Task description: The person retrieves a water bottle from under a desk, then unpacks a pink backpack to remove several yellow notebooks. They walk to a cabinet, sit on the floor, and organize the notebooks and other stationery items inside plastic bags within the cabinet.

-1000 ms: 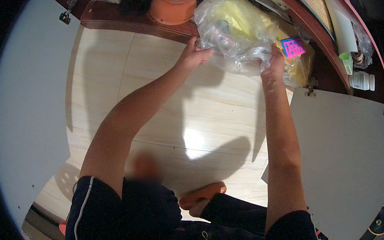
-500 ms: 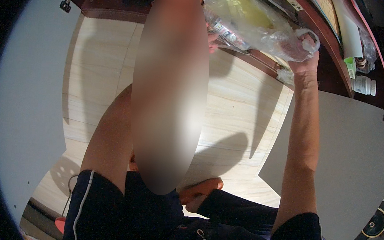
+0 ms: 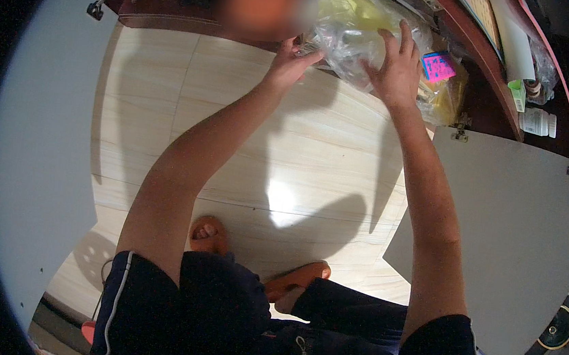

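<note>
Clear plastic bag (image 3: 353, 37) held by outstretched arms: left hand (image 3: 289, 61) pinching its edge, right hand (image 3: 398, 68) fingers spread flat on it.

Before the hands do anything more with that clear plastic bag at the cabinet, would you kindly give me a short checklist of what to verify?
1. Left hand on the clear plastic bag: ok, its fingers pinch the bag's left edge.
2. Right hand on the bag: ok, it lies spread flat on the bag's right side.
3. Bag supported from below: cannot tell, its underside is hidden.
4. Pink packet out of the way: not ok, it sits right beside the right hand.
5. Cabinet doors swung open: ok, both stand wide.
6. Footing on the floor: ok, both sandalled feet are planted.
</note>
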`<move>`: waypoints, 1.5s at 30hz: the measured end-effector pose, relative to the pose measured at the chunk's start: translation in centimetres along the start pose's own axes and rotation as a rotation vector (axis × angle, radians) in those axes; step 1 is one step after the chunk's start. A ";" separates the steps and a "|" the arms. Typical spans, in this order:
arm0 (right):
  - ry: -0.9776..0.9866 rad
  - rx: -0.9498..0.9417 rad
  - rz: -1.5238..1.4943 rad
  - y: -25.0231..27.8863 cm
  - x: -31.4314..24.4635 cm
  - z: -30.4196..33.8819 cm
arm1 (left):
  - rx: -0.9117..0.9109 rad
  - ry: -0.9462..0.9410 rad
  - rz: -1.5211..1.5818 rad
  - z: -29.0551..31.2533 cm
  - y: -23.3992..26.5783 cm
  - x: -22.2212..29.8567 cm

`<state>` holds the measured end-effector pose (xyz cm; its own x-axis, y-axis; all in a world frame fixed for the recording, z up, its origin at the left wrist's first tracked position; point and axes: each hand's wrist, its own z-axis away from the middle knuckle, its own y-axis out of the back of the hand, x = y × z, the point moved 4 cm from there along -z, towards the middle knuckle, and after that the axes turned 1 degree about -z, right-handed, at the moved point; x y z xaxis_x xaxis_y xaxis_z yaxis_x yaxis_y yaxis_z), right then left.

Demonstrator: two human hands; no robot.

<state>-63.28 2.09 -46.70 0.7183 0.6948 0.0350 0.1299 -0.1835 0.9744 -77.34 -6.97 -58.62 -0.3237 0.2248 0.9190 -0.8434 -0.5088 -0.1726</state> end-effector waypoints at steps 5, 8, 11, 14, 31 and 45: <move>-0.747 0.021 -1.438 -2.5 6.3 -2.5 | -0.203 0.168 0.027 -0.6 0.2 -1.5; -0.929 -0.047 -2.114 -2.0 10.9 -1.2 | -0.225 0.227 0.176 0.0 -0.4 -1.5; -0.920 -0.319 -2.256 4.1 1.1 3.2 | -0.189 0.253 0.359 1.3 -0.4 -0.6; -0.743 -0.677 -2.491 3.6 -7.3 9.7 | -0.340 0.184 0.642 0.6 -1.2 -3.1; 0.324 -1.323 -1.278 -0.6 -27.6 24.7 | -0.447 0.144 0.383 16.8 11.0 -14.0; -0.126 -0.986 -1.397 -6.6 -15.1 15.6 | -0.334 -0.073 0.184 15.4 17.8 -15.6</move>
<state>-64.34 -18.03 -57.11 0.4857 -0.1208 -0.8657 0.2541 0.9671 0.0076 -80.67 -32.37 -70.60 -0.4615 0.0893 0.8827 -0.8711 -0.2343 -0.4317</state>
